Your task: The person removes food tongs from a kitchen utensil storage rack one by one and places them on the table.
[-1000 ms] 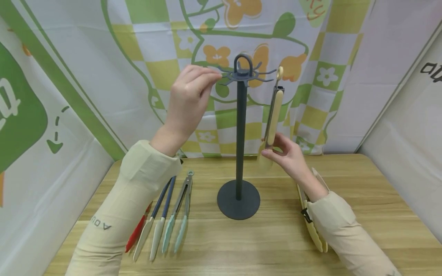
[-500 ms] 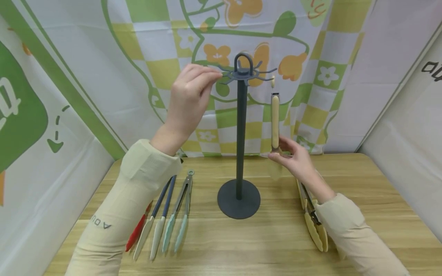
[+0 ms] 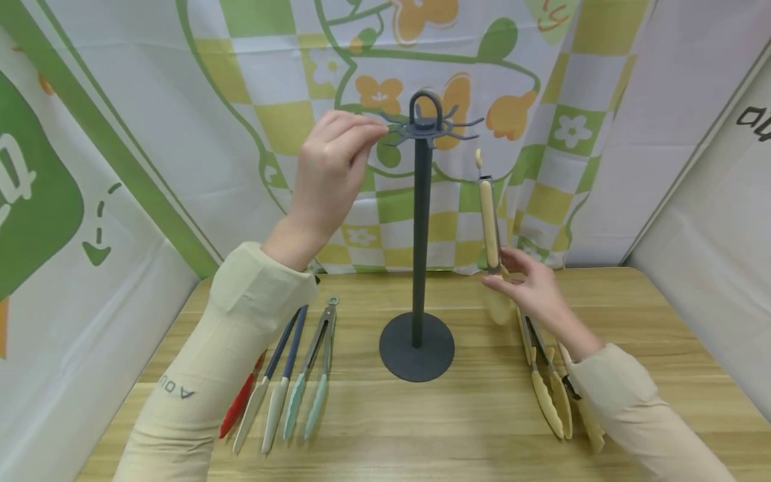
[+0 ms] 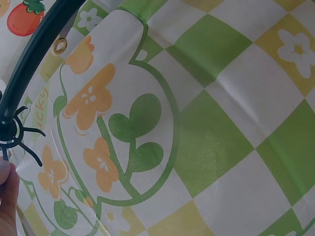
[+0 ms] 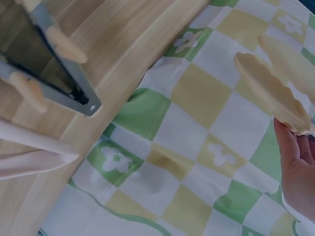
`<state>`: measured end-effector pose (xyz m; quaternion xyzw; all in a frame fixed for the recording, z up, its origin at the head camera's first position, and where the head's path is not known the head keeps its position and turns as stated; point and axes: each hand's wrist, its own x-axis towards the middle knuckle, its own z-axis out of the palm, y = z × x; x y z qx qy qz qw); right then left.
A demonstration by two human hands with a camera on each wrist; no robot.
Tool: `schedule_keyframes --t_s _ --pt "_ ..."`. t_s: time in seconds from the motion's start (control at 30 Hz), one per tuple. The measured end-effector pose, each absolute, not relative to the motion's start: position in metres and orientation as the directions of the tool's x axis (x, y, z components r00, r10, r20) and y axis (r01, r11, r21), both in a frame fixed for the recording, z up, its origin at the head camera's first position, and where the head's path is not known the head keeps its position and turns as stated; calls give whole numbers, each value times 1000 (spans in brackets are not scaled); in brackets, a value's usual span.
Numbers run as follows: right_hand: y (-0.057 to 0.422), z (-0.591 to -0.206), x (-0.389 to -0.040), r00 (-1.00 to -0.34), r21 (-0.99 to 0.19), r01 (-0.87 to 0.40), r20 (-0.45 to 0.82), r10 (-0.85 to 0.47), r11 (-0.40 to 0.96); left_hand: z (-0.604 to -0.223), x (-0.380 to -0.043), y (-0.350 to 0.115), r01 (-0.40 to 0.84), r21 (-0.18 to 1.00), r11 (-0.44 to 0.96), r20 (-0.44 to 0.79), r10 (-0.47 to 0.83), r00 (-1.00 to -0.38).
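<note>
My left hand [image 3: 334, 164] pinches the tip of a hook on the left of the dark utensil stand [image 3: 419, 234]. In the left wrist view, only part of its fingers [image 4: 9, 191] shows at the stand's hooks [image 4: 32, 130]. With my right hand [image 3: 533, 284] I hold cream-yellow kitchen tongs [image 3: 489, 224] near their middle, pull ring up and heads down. The ring [image 3: 478, 158] sits just below a right-hand hook's tip, apart from it. Scalloped tong heads [image 5: 270, 88] extend beyond my right hand [image 5: 298, 182] in the right wrist view.
On the wooden table [image 3: 470, 415], red tongs [image 3: 237, 405], blue-handled tongs with whitish heads [image 3: 274, 408] and teal-headed tongs [image 3: 316, 405] lie left. More yellow tongs [image 3: 551, 402] lie right, one pair partly hidden by my sleeve. A patterned cloth [image 3: 385, 221] hangs behind.
My right hand has moved right and down with the tongs, their ring dropping from hook height to below the hook tip. My left hand stays at its hook.
</note>
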<state>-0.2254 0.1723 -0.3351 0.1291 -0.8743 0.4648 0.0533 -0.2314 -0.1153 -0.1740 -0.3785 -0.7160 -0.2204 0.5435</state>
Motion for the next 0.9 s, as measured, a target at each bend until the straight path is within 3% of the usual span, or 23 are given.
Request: schedule_keyframes --t_s 0.9 --pt "214 -342 -214 -965 -709 -262 201 -168 654 -175 -231 -117 781 -92 617 946 300 -125"
